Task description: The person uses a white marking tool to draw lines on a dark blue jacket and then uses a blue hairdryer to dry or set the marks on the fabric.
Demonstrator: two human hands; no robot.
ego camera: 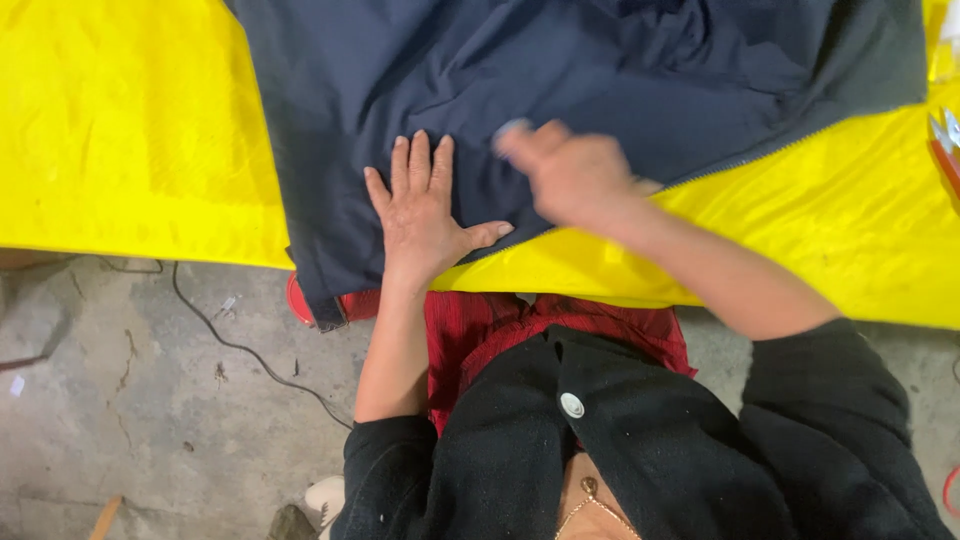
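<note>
A dark navy garment (560, 70) lies spread over the yellow-covered table (120, 130), reaching from the far edge down to the near edge, where 1 corner hangs over just left of the person's body. Its zipper edge (760, 150) runs diagonally toward the table's right side.

The left hand (425, 210) lies flat and fully open on the cloth near the table's near edge, fingers spread, pinning it and gripping nothing. The right hand (570, 172) hovers just beside it, blurred, fingers curled; something small and pale (512, 128) shows at the fingertips, but I cannot tell what it is or whether it is truly pinched.

The fabric looks light, soft and limp, creasing easily and probably a little slippery on the yellow cover. The firmest hold is likely along the zipper edge or hem.

A red-handled tool (945, 150) lies at the table's right edge.
</note>
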